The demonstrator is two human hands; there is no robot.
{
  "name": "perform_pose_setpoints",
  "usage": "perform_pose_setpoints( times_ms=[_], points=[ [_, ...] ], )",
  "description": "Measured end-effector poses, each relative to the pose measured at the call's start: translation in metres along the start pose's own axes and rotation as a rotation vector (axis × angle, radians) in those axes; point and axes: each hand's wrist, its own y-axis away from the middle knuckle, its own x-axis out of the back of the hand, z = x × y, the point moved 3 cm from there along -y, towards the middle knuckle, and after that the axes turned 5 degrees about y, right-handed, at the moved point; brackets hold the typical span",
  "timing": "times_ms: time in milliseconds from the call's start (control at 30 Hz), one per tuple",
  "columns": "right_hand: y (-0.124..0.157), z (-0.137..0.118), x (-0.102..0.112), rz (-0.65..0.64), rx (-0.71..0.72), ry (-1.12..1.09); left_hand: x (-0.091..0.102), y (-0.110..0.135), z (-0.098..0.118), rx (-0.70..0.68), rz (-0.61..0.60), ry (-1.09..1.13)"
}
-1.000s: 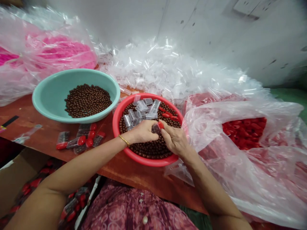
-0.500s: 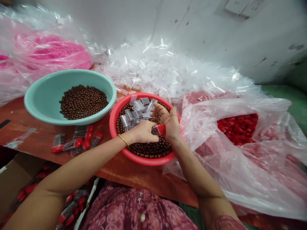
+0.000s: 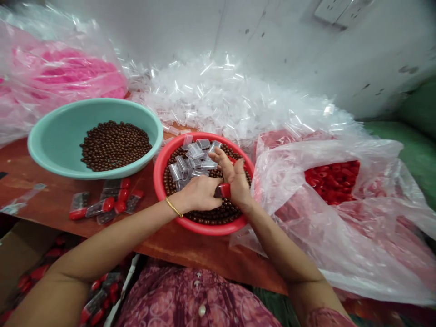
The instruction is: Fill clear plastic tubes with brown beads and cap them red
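Observation:
My left hand (image 3: 200, 193) and my right hand (image 3: 236, 179) meet over a red plastic basin (image 3: 160, 181). Between them is a small transparent vial with a red cap (image 3: 222, 190). My left fingers grip the dark-filled vial body, and my right hand presses against the cap, its fingers pointing up and away. Brown round beads (image 3: 218, 215) fill the basin, and several empty transparent vials (image 3: 192, 161) lie on them. My hands hide part of the beads.
A teal basin (image 3: 51, 152) of brown beads stands left on a reddish wooden table (image 3: 204, 259), with several filled, red-capped vials (image 3: 105, 204) before it. Behind lies a heap of transparent vials (image 3: 221, 97). A bag of red caps (image 3: 332, 181) is right, a pink-filled bag (image 3: 64, 72) back left.
My right hand has turned, its fingers lifting from a knuckles-up position over the vial to point up across the basin. The vial has stayed between my hands, and the view has shifted slightly.

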Motion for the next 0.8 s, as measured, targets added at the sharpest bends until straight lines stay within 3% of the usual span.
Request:
perform_pose_setpoints(
  times_ms=[67, 133, 200, 267, 333, 400, 500, 600, 700, 800],
  points=[
    [-0.006, -0.001, 0.011, 0.068, -0.005, -0.075, 0.003, 0.0, 0.001, -0.053, 0.046, 0.127],
    [-0.013, 0.0, 0.029, 0.176, 0.021, 0.01, 0.008, 0.001, 0.001, -0.105, 0.079, 0.244],
    [-0.02, 0.005, 0.049, 0.247, 0.042, 0.313, 0.016, 0.007, 0.0, -0.105, 0.111, 0.309],
    [-0.024, 0.011, 0.062, 0.204, 0.051, 0.818, 0.026, 0.023, -0.002, -0.064, 0.153, 0.341],
    [-0.023, 0.018, 0.07, 0.192, 0.078, 1.243, 0.036, 0.049, -0.006, 0.0, 0.202, 0.349],
    [-0.019, 0.023, 0.072, 0.201, 0.119, 1.484, 0.042, 0.083, -0.016, 0.106, 0.264, 0.277],
    [-0.012, 0.027, 0.069, 0.227, 0.163, 1.598, 0.043, 0.138, -0.044, 0.375, 0.357, -0.063],
    [-0.012, 0.029, 0.066, 0.219, 0.143, 1.601, 0.039, 0.176, -0.076, 0.572, 0.288, -0.485],
    [-0.014, 0.03, 0.066, 0.218, 0.121, 1.547, 0.043, 0.188, -0.09, 0.572, 0.221, -0.707],
    [-0.016, 0.031, 0.067, 0.238, 0.118, 1.478, 0.058, 0.172, -0.07, 0.45, 0.331, -0.772]
  ],
)
